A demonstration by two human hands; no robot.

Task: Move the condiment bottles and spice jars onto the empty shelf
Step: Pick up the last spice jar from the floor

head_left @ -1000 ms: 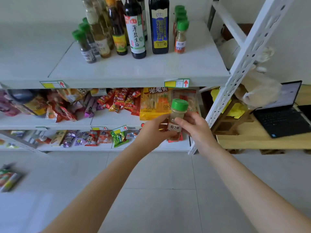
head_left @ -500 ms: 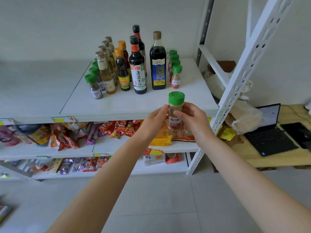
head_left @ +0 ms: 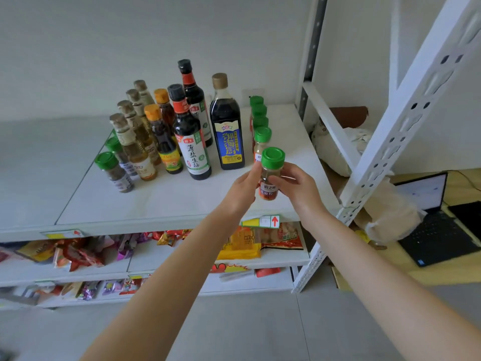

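Both hands have lifted the spice jar (head_left: 270, 178) higher than a moment ago, so now it is over the front right part of the top shelf (head_left: 169, 204), just in front of the row of green-lid jars (head_left: 261, 126). The left hand (head_left: 240, 190) pinches one side of the jar and the right hand (head_left: 299, 187) curls round the other side. The jar stands upright with pale brown powder inside. Behind it, the tall bottles (head_left: 191, 142) hold dark sauce and the small bottles (head_left: 135, 144) on the left hold yellow oil.
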